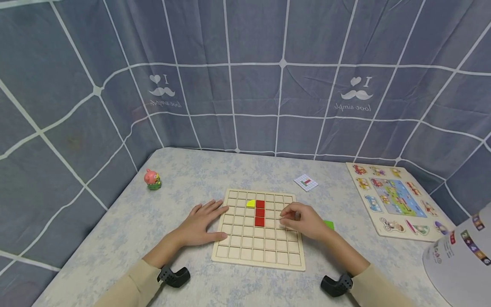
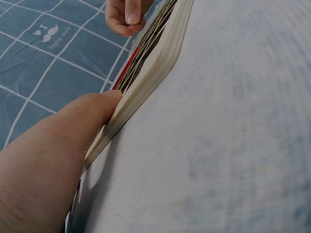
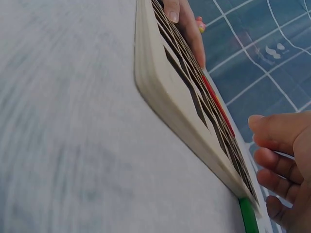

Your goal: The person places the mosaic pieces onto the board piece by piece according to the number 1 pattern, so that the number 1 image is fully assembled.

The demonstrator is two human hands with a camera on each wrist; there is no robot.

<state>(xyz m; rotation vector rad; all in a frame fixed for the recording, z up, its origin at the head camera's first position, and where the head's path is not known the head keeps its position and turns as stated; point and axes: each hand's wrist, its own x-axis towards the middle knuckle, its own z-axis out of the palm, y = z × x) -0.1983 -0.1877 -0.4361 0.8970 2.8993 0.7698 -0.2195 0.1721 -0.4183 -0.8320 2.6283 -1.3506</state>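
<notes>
A wooden grid board (image 1: 264,261) lies flat on the table. Three red square tiles (image 1: 259,212) form a column in its grid, with a yellow quarter-round piece (image 1: 251,204) left of the top one. My left hand (image 1: 202,223) rests with spread fingers at the board's left edge, its thumb touching the rim in the left wrist view. Over the right side of the board is my right hand (image 1: 304,220), fingers loosely bent; the right wrist view shows nothing between them. Beside the board, partly hidden by that hand, lies a green piece (image 1: 328,224).
A small card with a printed grid pattern (image 1: 306,182) lies behind the board. To the right are a picture puzzle board (image 1: 387,228) and a white cylindrical container (image 1: 456,260). A pink-and-green figurine (image 1: 152,179) stands at left. Grid-patterned curtains (image 1: 253,89) border the table.
</notes>
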